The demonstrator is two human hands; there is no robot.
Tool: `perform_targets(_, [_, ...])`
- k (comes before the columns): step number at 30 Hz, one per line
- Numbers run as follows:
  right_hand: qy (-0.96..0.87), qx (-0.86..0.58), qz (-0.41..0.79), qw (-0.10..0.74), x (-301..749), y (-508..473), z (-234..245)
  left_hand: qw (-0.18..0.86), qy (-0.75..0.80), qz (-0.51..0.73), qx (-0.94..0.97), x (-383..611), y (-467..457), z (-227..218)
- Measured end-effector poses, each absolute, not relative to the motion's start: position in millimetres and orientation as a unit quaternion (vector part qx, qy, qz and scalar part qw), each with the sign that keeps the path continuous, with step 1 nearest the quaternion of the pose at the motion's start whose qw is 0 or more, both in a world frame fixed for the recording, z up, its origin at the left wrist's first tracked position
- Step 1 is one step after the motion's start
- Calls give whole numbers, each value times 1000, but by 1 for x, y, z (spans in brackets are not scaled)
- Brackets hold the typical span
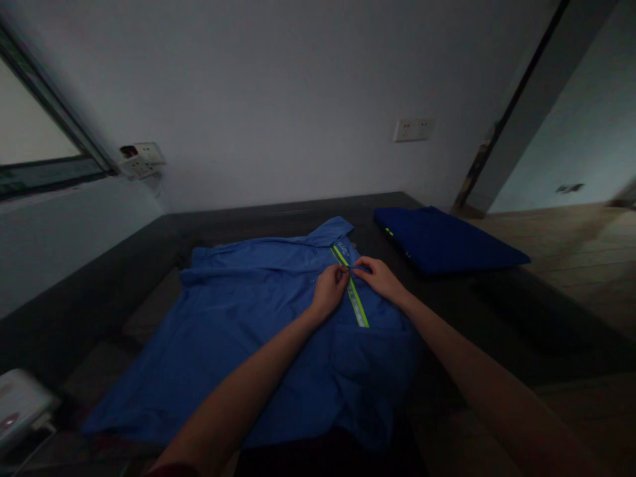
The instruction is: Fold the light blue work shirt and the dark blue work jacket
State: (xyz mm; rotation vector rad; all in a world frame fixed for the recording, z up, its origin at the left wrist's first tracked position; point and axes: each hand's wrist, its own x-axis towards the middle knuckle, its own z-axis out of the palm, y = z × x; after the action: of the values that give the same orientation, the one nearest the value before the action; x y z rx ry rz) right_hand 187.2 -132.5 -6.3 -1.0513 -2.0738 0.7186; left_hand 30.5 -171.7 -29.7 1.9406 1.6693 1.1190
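Note:
A blue work shirt (238, 311) lies spread on a dark surface, its collar (332, 230) pointing away from me. Across its chest runs a yellow-green and silver reflective strip (356, 305). My left hand (332, 286) pinches the shirt's fabric beside this strip. Close by on the right, my right hand (373, 273) grips the same area between thumb and fingers. Their fingertips nearly meet over the strip. Whether a button sits between them is too dark and small to make out.
A folded dark blue garment (447, 238) lies at the right of the dark surface (278, 211). A white device (22, 404) stands at the lower left. Wall sockets (414, 130) and a plugged-in adapter (138, 165) are on the wall behind. Tiled floor (571, 245) shows at right.

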Motion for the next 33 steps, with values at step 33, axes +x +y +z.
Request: perform_targets(33, [-721, -419, 410, 370, 191, -123, -18, 119, 589, 355, 716, 28, -180, -18])
